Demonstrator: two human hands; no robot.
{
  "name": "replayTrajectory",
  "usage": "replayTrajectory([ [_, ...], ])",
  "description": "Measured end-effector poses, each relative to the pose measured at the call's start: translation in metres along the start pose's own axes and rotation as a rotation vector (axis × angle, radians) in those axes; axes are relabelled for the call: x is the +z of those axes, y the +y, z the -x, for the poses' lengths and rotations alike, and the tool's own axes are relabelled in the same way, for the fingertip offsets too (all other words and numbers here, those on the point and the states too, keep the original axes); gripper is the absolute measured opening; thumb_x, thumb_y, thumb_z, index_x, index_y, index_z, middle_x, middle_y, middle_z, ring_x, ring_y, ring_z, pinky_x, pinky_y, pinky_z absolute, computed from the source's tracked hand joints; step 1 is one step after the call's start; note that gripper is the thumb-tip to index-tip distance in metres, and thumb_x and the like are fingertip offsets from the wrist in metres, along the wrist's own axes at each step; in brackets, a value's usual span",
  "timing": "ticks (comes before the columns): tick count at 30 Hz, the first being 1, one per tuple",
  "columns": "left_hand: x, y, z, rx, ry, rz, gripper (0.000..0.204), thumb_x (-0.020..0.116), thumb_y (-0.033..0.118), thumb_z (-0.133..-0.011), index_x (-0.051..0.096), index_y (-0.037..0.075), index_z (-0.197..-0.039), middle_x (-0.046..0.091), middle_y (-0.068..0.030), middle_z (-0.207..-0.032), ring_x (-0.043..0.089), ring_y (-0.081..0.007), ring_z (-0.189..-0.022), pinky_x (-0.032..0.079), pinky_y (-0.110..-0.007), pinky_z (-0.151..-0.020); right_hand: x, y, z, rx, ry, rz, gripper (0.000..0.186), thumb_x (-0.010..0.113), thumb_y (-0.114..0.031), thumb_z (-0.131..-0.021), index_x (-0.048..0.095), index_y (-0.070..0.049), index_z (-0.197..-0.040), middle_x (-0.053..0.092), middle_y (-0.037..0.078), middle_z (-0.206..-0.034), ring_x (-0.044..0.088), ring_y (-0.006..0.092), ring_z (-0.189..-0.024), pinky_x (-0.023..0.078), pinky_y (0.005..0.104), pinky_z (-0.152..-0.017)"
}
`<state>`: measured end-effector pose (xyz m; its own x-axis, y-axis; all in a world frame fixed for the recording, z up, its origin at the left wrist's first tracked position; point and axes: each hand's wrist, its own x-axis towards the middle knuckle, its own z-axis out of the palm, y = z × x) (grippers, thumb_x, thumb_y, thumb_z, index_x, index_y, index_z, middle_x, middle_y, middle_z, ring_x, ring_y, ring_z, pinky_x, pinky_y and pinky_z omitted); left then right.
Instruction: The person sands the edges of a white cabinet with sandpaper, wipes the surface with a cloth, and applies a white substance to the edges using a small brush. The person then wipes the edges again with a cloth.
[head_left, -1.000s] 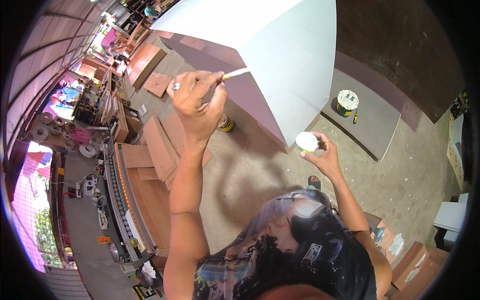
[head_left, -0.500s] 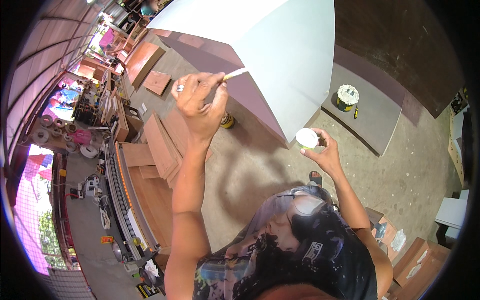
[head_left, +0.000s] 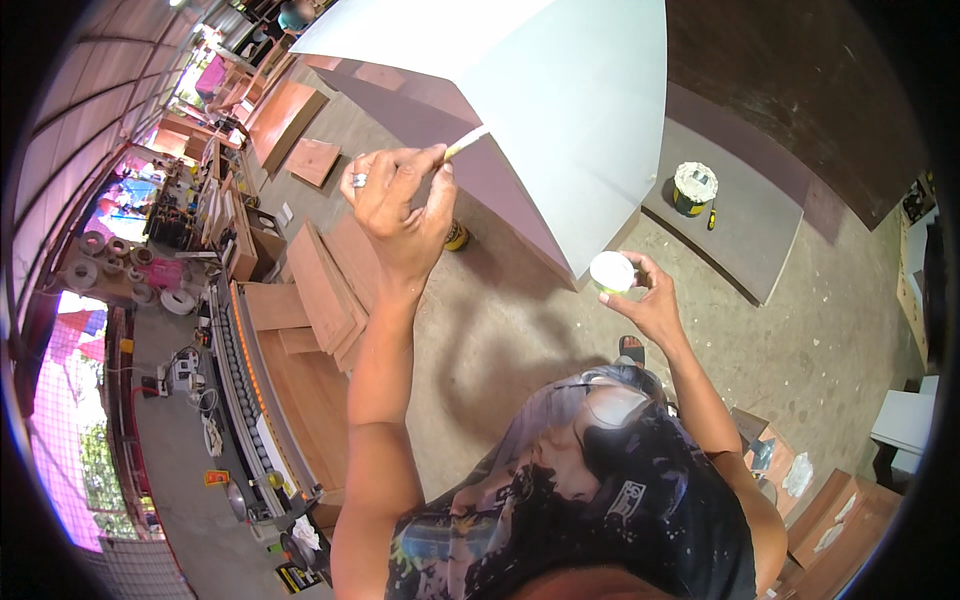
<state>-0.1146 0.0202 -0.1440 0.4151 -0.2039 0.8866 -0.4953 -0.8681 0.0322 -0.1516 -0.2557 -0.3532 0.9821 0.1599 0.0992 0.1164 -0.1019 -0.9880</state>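
My left hand is raised and closed around a thin pale tool handle, whose far end lies against the edge of a large pale grey cabinet. A ring shows on one finger. My right hand holds a small round white cup close to the cabinet's lower corner. The tool's working end is hidden against the panel.
A white paint can and a screwdriver sit on a grey board on the concrete floor. A small can stands under the cabinet. Wooden boards are stacked at left beside a long machine. Cardboard boxes lie at lower right.
My left hand stays at the cabinet edge with the tool. My right hand has lifted the white cup slightly.
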Motion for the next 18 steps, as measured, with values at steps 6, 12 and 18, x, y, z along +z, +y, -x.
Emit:
replayTrajectory([
  [6,0.006,-0.002,0.021,0.009,-0.074,-0.014,0.021,0.076,0.002,-0.072,0.077,0.009,-0.091,0.069,-0.0014,-0.08,0.062,-0.0164,-0.08,0.037,-0.033,-0.089,0.004,0.005,-0.001,-0.023,0.031,-0.054,0.056,0.088,-0.017,-0.068,0.066,-0.004,-0.118,0.071,0.003,-0.107,0.06,0.0119,-0.086,0.049,0.03,-0.083],
  [12,0.005,-0.003,0.035,-0.014,-0.143,0.017,0.018,0.076,0.001,-0.073,0.077,0.008,-0.09,0.068,-0.0021,-0.079,0.062,-0.0168,-0.079,0.038,-0.034,-0.088,0.002,0.009,0.001,-0.001,0.028,-0.074,0.057,0.088,-0.017,-0.067,0.066,-0.004,-0.118,0.07,0.002,-0.107,0.059,0.0115,-0.086,0.049,0.0298,-0.083],
  [18,0.011,0.002,0.024,-0.044,-0.062,0.039,0.017,0.075,0.002,-0.075,0.076,0.006,-0.091,0.068,-0.0035,-0.078,0.061,-0.0173,-0.077,0.04,-0.033,-0.084,0.004,0.009,-0.001,-0.005,0.023,-0.046,0.059,0.089,-0.018,-0.066,0.066,-0.005,-0.119,0.07,0.001,-0.104,0.056,0.0114,-0.084,0.049,0.0292,-0.082],
])
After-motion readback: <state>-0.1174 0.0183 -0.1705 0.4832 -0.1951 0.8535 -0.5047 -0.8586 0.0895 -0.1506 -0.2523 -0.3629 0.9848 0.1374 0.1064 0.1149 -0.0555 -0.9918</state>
